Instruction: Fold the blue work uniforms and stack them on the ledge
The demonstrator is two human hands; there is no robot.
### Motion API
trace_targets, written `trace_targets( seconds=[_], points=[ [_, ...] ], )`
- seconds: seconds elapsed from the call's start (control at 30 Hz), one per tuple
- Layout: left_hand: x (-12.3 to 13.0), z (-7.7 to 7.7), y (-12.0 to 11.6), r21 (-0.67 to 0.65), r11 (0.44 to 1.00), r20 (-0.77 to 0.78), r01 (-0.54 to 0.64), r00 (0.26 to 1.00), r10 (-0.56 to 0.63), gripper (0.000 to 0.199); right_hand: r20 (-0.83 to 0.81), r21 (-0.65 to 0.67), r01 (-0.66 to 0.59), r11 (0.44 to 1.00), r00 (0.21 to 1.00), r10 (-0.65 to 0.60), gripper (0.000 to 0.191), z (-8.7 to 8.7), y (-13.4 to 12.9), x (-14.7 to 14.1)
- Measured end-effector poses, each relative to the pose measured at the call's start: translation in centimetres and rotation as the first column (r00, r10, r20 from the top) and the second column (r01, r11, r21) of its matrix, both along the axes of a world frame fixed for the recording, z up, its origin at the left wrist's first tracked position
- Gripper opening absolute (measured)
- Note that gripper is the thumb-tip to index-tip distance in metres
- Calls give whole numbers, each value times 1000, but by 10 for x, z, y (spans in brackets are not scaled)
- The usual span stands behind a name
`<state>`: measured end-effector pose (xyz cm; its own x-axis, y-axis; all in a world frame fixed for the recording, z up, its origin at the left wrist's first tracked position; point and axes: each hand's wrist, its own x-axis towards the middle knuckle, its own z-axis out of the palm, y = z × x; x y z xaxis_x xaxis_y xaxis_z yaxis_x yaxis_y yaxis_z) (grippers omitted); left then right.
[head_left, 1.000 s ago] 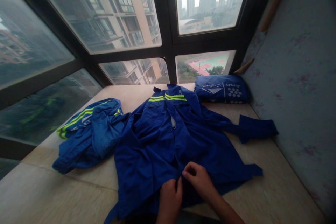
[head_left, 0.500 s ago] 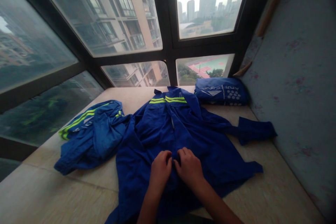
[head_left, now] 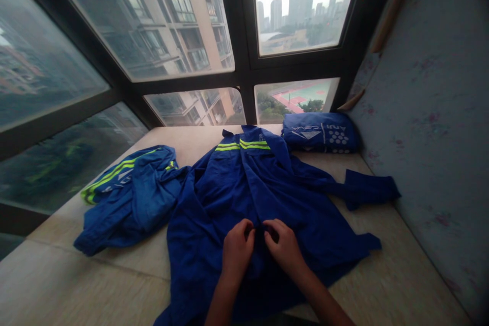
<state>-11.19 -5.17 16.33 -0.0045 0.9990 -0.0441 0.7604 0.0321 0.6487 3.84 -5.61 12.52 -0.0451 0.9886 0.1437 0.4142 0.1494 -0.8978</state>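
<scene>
A dark blue work jacket (head_left: 214, 198) with yellow-green stripes across the chest lies spread out, its collar toward the window. Over its front opening, in the lower middle, both hands are close together. My left hand (head_left: 239, 244) is closed in a pinch on the jacket's front edge. Just to its right, my right hand (head_left: 283, 244) pinches the opposite front edge with curled fingers. A small gap separates the two sets of fingertips. Whether a button lies between the fingers is too dark to see.
To the left lies a crumpled blue garment (head_left: 133, 204) with yellow-green stripes. A folded blue bundle with white lettering (head_left: 321, 132) rests at the back right, by the papered wall (head_left: 431, 127). Dark window frames (head_left: 244, 69) border the pale ledge (head_left: 114, 285).
My hands have shifted slightly down and to the right, the right one a little farther from the left. The jacket's front opening now looks more closed above them.
</scene>
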Motion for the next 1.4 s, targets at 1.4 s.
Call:
trace_targets(
  seconds=[1.4],
  points=[
    [7, -41, -6, -90, 961, 570, -262, 778, 266, 29, 575, -131, -161, 978, 792, 207, 21, 30, 14, -4]
  ],
)
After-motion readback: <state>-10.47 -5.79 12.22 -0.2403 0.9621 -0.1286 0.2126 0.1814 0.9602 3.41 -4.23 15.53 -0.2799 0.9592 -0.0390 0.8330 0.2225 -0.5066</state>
